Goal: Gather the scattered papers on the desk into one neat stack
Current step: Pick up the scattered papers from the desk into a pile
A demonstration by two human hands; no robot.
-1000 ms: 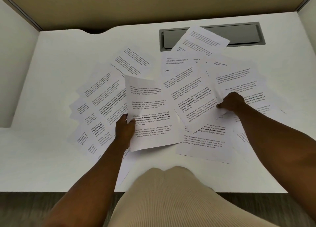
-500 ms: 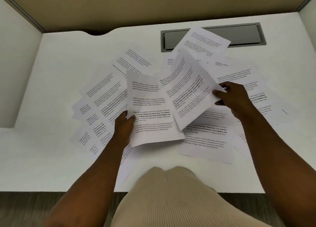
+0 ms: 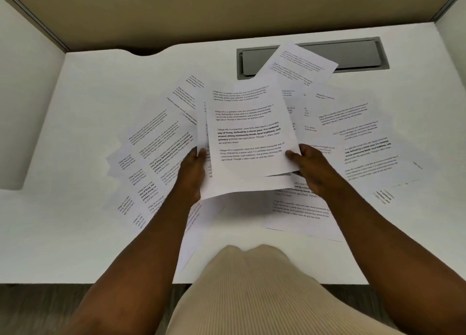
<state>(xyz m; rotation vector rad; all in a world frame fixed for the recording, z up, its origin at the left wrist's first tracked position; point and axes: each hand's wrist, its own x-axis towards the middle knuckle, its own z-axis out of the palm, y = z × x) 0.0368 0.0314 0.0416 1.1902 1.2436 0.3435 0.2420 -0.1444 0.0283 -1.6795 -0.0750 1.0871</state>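
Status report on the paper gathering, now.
Left hand and right hand both grip the held sheets, lifted over the desk. Stack barely begun, edges uneven. Loose papers fan out both sides. Nothing blocking.

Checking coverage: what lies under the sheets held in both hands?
Under the held sheets, more printed pages lie on the desk, their edges showing. The left hand and right hand grip the sides. How many lie beneath is hidden.
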